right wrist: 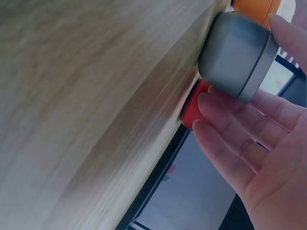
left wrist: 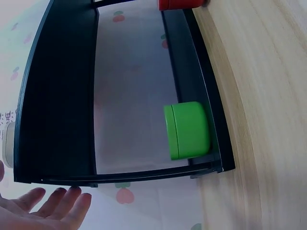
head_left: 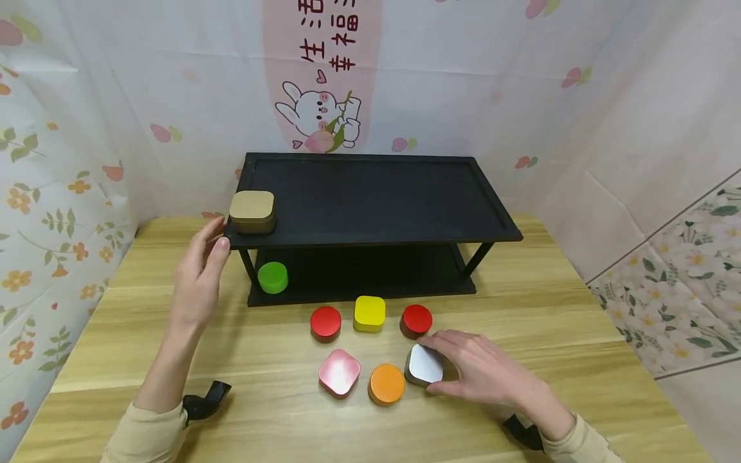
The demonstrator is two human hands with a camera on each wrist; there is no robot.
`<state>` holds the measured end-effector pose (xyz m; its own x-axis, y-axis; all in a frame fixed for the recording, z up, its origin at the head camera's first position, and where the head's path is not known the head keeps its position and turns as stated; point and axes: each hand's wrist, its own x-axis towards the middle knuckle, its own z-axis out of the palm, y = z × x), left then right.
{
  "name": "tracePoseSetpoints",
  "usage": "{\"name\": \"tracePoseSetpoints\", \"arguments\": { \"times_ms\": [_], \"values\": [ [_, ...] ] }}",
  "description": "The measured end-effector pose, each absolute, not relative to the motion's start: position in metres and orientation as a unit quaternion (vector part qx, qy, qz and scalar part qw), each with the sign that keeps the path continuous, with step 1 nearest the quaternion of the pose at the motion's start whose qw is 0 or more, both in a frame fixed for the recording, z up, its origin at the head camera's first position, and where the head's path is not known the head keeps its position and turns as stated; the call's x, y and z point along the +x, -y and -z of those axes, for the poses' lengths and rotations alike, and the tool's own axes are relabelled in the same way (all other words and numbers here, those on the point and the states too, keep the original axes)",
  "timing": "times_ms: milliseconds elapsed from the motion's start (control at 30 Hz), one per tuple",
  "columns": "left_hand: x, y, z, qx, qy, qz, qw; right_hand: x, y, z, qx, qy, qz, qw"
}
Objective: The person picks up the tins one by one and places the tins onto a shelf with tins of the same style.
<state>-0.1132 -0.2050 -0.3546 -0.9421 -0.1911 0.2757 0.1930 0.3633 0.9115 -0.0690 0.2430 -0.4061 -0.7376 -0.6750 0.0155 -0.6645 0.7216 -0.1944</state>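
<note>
My right hand (head_left: 483,366) has its thumb and fingers on opposite sides of a grey rounded-square tin (head_left: 425,365) with a silvery lid, pinching it on the table. Up close in the right wrist view, the thumb meets the edge of the tin's lid (right wrist: 259,67). The outstretched left hand (head_left: 199,276) is beside the left front corner of a black two-tier shelf (head_left: 370,199), holding nothing. Nearest to it, a gold rounded-square tin (head_left: 252,212) stands on the upper tier. Below, a round green tin (head_left: 273,278) sits at the lower tier's left end.
In front of the shelf stand a red round tin (head_left: 325,323), a yellow square tin (head_left: 369,314) and another red tin (head_left: 416,321). Nearer are a pink tin (head_left: 339,373) and an orange round tin (head_left: 386,384), close beside the grey one. A printed curtain (head_left: 191,96) hangs behind.
</note>
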Motion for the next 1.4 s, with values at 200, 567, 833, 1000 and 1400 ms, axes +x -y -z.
{"name": "tracePoseSetpoints", "arguments": {
  "times_ms": [200,567,833,1000,1400],
  "values": [
    [-0.113,0.205,0.357,-0.016,0.801,0.572,0.176,-0.068,-0.243,0.405,-0.358,-0.928,0.092,0.041],
    [-0.109,0.206,0.365,-0.027,0.797,0.580,0.167,-0.064,-0.244,0.407,-0.374,-0.922,0.094,0.034],
    [-0.109,0.205,0.366,-0.029,0.798,0.579,0.163,-0.063,-0.245,0.405,-0.382,-0.919,0.097,0.021],
    [-0.110,0.204,0.366,-0.030,0.798,0.580,0.161,-0.065,-0.245,0.400,-0.384,-0.918,0.103,-0.004],
    [-0.114,0.201,0.364,-0.039,0.791,0.588,0.165,-0.074,-0.242,0.382,-0.393,-0.908,0.137,-0.049]
  ]
}}
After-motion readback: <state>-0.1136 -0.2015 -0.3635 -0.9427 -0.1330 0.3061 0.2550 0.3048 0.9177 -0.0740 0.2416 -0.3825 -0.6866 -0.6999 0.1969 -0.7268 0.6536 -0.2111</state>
